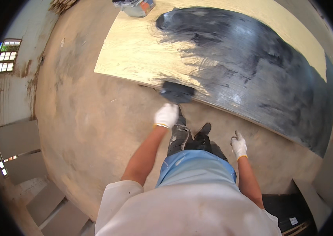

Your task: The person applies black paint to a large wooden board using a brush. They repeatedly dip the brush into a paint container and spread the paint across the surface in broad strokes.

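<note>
Head view. A large pale board (131, 57), the workpiece, is seen beyond the wearer's feet, its long near edge set above the floor (91, 126). A dark coating (249, 63) is spread over its middle and right, and ragged streaks are left where the pale left end begins; a pale strip is also left bare along the far edge. A broad black spreader (177, 93) is held in the gloved left hand (166, 115), whose grip appears closed round the handle, though the handle itself is hidden and the glove is blurred. The spreader is seen across the board's near edge; whether the surface is touched cannot be told. The right hand (239, 145), also gloved, is held low beside the body, its grip loose, with one finger extended and nothing seen in it. A container (138, 8) is placed on the board at its far left. The step in hand is judged to be the spreading of the coating; for the next move, a flat, even stroke from the streaked margin onto the bare left end seems to be called for
</note>
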{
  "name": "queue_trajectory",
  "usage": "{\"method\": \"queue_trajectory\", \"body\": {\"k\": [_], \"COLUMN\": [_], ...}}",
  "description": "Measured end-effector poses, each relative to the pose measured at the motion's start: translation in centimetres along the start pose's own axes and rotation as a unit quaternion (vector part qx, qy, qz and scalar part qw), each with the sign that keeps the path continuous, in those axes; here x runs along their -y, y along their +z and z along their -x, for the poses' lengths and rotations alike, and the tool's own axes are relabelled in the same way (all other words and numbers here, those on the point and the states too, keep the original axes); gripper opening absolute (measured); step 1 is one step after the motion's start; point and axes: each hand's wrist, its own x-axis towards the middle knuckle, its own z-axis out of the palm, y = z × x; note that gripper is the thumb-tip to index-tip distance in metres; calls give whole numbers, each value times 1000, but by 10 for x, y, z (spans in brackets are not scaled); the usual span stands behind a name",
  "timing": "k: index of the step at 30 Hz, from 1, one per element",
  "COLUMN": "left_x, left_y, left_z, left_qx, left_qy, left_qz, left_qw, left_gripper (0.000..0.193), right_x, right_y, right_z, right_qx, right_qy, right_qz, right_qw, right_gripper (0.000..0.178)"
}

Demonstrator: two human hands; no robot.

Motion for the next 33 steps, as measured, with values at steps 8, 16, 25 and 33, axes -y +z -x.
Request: {"method": "queue_trajectory", "body": {"k": [8, 16, 25, 33], "left_x": [48, 21, -33, 11], "left_y": [-25, 14, 15, -23], "left_z": [-56, -37, -30, -70], "left_qx": [-50, -29, -32, -62], "left_qy": [-66, 82, 137, -17], "left_qz": [14, -39, -80, 9], "left_qw": [996, 995, 987, 998], "left_gripper": [62, 56, 43, 57], "right_x": [18, 8, 27, -17], "right_y": [0, -22, -27, -29], "right_z": [2, 7, 12, 19], "right_qx": [16, 22, 2, -21], "right_qy": [-38, -23, -64, -27], "right_qz": [14, 26, 5, -20], "right_qw": [999, 999, 998, 999], "right_gripper": [64, 68, 66, 64]}}
